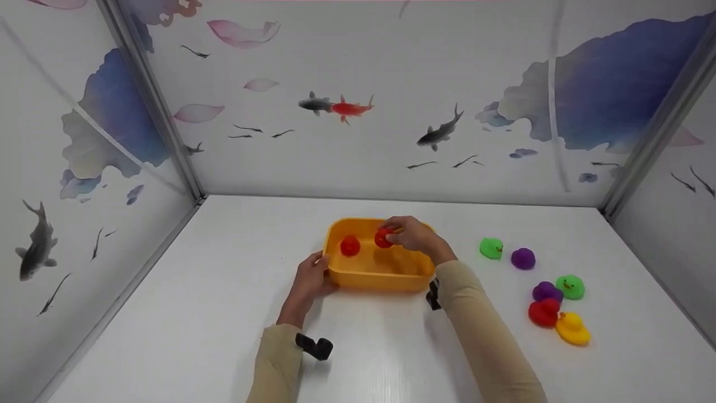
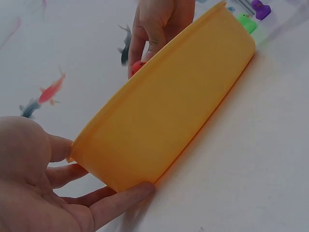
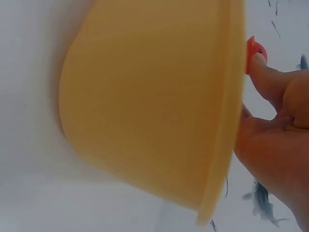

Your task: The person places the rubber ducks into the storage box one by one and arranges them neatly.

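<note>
A yellow-orange plastic basin (image 1: 363, 281) sits on the white table. My left hand (image 1: 310, 275) holds it by its left end, fingers against the outer wall and up at the rim; in the left wrist view the hand (image 2: 43, 188) spreads around that corner. Over the basin's inside, my right hand (image 1: 413, 234) pinches a red rubber duck (image 1: 384, 238) between thumb and fingers. The duck's head (image 3: 256, 50), with a dark eye, shows past the rim in the right wrist view. A second red toy (image 1: 350, 245) lies inside the basin, on the left.
Right of the basin are more rubber ducks: a green one (image 1: 491, 248), a purple one (image 1: 523, 258), and a cluster with purple (image 1: 547, 292), green (image 1: 570, 286), red (image 1: 542, 313) and yellow (image 1: 574, 329) ducks. Fish-printed panels (image 1: 391, 162) enclose the table at the back and sides.
</note>
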`<state>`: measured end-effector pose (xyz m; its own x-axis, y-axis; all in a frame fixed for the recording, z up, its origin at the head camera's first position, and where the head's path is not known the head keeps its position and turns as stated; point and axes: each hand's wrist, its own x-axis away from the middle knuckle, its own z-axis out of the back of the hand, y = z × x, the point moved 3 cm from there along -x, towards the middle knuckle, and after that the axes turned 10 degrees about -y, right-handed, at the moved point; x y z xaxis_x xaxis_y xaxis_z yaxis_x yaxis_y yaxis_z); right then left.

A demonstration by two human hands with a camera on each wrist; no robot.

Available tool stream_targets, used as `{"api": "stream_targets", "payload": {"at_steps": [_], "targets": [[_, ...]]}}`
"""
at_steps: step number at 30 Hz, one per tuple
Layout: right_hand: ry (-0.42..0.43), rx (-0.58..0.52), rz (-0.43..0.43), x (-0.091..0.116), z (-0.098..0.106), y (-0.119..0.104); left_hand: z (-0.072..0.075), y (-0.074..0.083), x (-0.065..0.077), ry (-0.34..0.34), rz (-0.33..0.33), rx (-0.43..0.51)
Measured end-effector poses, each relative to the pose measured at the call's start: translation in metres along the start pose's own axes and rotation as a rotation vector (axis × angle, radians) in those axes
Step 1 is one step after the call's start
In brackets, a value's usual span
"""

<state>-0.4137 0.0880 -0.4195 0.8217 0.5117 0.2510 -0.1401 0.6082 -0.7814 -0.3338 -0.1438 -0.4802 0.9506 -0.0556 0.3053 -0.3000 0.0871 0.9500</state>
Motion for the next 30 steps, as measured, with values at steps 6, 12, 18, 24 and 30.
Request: {"api": "stream_targets", "payload": {"at_steps": [6, 12, 18, 24, 30], "targets": [[-0.011, 0.007, 0.010, -0.009, -0.010, -0.002, 0.000, 0.000, -0.001, 0.010, -0.024, -0.017], [-0.002, 0.048, -0.017, -0.019, -0.018, -0.004, -0.001, 0.000, -0.001, 0.014, -0.042, -0.022], [0.002, -0.010, -0.049, -0.026, -0.026, -0.006, -0.001, 0.001, -0.001, 0.015, -0.023, -0.022], [0.015, -0.003, -0.042, -0.028, -0.030, -0.003, -0.002, 0.000, -0.001, -0.006, -0.012, 0.032], [0.045, 0.014, -0.042, -0.032, -0.033, -0.003, -0.002, 0.000, -0.002, 0.001, -0.015, 0.036]]}}
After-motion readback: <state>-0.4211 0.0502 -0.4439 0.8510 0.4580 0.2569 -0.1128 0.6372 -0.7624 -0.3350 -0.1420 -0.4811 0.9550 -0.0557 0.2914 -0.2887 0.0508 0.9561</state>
